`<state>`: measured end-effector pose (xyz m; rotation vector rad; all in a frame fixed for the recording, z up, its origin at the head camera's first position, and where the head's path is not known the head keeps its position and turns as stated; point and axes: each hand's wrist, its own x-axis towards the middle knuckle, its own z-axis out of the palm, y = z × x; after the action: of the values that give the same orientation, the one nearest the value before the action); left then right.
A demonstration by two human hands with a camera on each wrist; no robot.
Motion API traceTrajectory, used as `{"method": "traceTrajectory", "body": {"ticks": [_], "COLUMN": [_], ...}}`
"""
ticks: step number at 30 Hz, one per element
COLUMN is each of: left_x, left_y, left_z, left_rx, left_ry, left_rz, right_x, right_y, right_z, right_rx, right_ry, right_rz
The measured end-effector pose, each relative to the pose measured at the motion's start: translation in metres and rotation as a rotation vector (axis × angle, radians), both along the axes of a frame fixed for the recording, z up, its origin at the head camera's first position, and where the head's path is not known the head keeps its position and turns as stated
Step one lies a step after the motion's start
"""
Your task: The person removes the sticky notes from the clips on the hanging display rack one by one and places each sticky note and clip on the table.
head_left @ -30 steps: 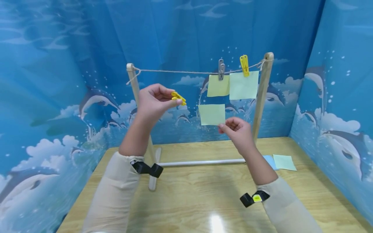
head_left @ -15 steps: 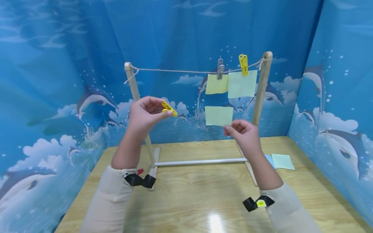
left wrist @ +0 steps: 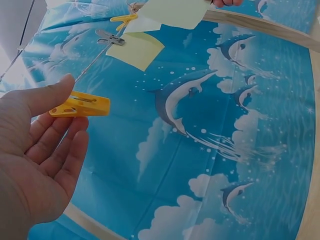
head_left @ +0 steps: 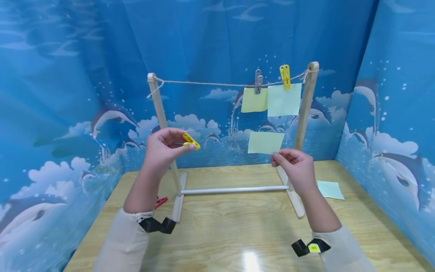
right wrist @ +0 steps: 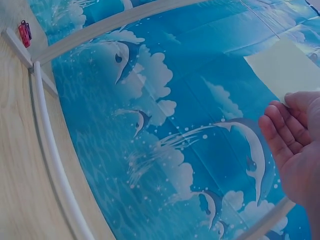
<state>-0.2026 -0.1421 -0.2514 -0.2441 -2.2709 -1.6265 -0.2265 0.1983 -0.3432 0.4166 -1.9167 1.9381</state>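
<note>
My left hand [head_left: 163, 149] pinches a yellow clothespin [head_left: 192, 141] between thumb and fingers, in front of the left post. In the left wrist view the clothespin [left wrist: 82, 105] lies sideways under the thumb. A pale green sticky note [head_left: 266, 142] is held at its lower right corner by my right hand [head_left: 295, 166], below the line. On the string [head_left: 204, 83], a grey clothespin [head_left: 258, 82] holds a yellow note [head_left: 254, 102]. To its right, another yellow clothespin [head_left: 285, 77] holds a larger pale green note [head_left: 284, 102].
The string is tied between two wooden posts [head_left: 307, 107], joined low down by a white bar [head_left: 234, 190]. A red clothespin [head_left: 161, 202] lies by the left foot. Behind my right forearm a pale green note [head_left: 331, 190] lies on the wooden table [head_left: 217, 234].
My left hand has come down and left with the yellow clothespin. My right hand has moved right and down with the green note. The hanging notes stay put.
</note>
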Motion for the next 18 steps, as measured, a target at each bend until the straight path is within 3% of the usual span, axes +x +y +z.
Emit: {"method": "traceTrajectory", "body": {"ticks": [7,18], "left_x": [0.008,0.023], "left_y": [-0.012,-0.035], "left_z": [-0.019,-0.06], "left_rx": [-0.012,0.1], "left_ry": [-0.031,-0.115], "left_rz": [0.01,0.043], "right_x": [0.01,0.019], "right_y": [0.015,0.033], "right_z": [-0.011,-0.038], "right_rx": [0.076,0.128], "right_ry": [-0.066,-0.057], "right_rz": [-0.085,-0.115]}}
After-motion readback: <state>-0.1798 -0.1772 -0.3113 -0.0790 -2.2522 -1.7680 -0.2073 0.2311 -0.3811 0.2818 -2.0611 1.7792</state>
